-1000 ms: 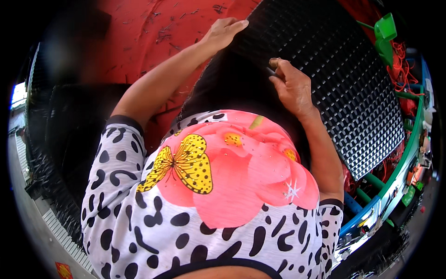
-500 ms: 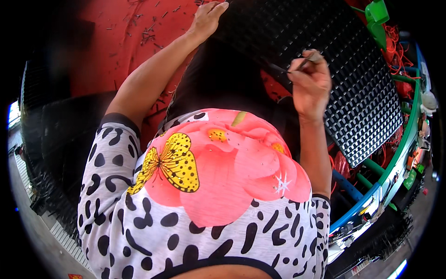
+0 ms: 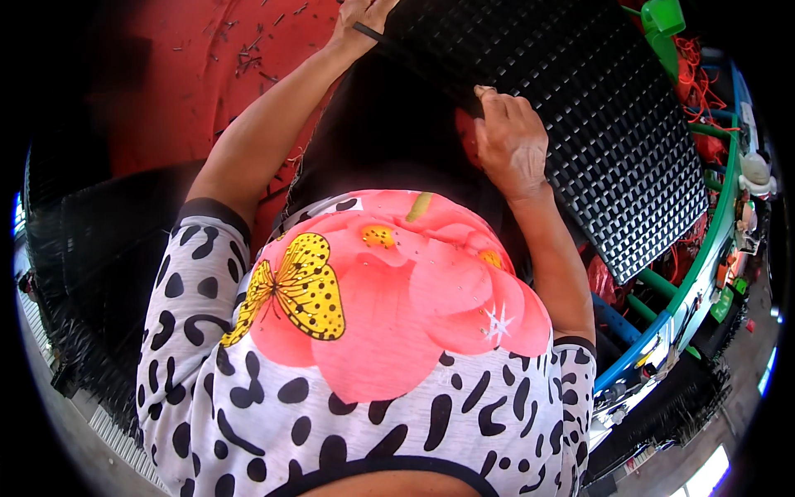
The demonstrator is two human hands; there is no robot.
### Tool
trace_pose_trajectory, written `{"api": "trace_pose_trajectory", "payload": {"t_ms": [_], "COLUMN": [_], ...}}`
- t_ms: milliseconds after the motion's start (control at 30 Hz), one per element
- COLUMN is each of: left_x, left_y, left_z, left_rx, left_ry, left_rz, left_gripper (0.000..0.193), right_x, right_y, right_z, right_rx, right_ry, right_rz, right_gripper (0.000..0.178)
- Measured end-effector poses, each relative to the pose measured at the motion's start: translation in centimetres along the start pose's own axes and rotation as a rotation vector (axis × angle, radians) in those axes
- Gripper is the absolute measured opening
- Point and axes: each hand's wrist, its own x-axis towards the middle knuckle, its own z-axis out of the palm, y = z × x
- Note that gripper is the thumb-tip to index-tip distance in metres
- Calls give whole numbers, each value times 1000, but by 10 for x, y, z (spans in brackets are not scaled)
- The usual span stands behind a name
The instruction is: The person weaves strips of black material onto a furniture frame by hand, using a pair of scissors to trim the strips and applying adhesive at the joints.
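Your right hand, fingers curled at the woven black panel, unclear what it pinches | your left hand, cropped, 1 dark strip by its wrist, grip unclear | panel ahead, extending right: likely light, springy, slick; hold its edges | no legible writing on it.

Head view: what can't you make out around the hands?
In the head view:
Left hand: partly cut off by the top edge.
Right hand: palm and grip, hidden by its own back.
Black woven-strip panel: upper end, cut off there too.
Thin flat black strip: right end, lost in surrounding dark.
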Motion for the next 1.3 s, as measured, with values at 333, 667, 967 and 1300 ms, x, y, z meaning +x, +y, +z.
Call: {"api": "trace_pose_trajectory", "payload": {"t_ms": [333, 667, 967, 1300], "left_x": [-2, 6, 10, 31], "left_y": [-3, -35, -27, -54], "left_z": [8, -2, -3, -3], "left_rx": [-96, -166, -414, -228], "left_ry": [-7, 40, 1, 32], "left_rz": [-72, 20, -188, -18], "left_gripper": [30, 24, 24, 25], "right_x": [-4, -8, 2, 3], "right_y": [19, 4, 16, 42], "right_z": [-14, -16, -26, -85], "right_rx": [132, 586, 1172, 1537], "right_ry": [-196, -125, -251, 380], "right_rz": [35, 380, 653, 328], "right_gripper": [29, 38, 49, 48]}}
